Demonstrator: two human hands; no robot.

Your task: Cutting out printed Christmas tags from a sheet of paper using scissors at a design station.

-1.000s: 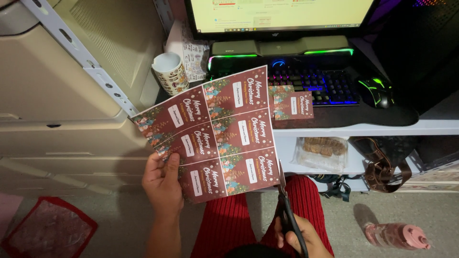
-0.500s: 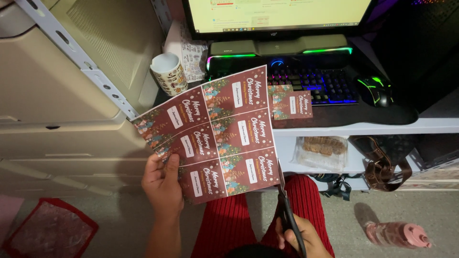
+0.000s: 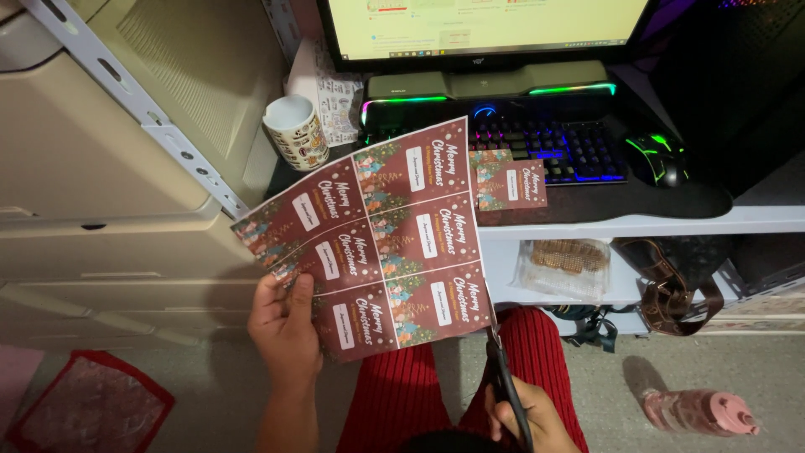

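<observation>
Six dark-red holiday cards printed on one sheet [image 3: 377, 243], held above lap; left hand [image 3: 285, 323] fingers pinch lower-left edge. Right hand [image 3: 524, 415] fingers closed around scissors [image 3: 503, 369] at sheet's lower-right corner.

Left hand [image 3: 285, 323] raised with fingers pinched in a closed grip; right hand [image 3: 524, 415] low, curled closed.

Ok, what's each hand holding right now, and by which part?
Left hand holds the printed card sheet by its lower left edge; right hand holds scissors by the handles.
</observation>
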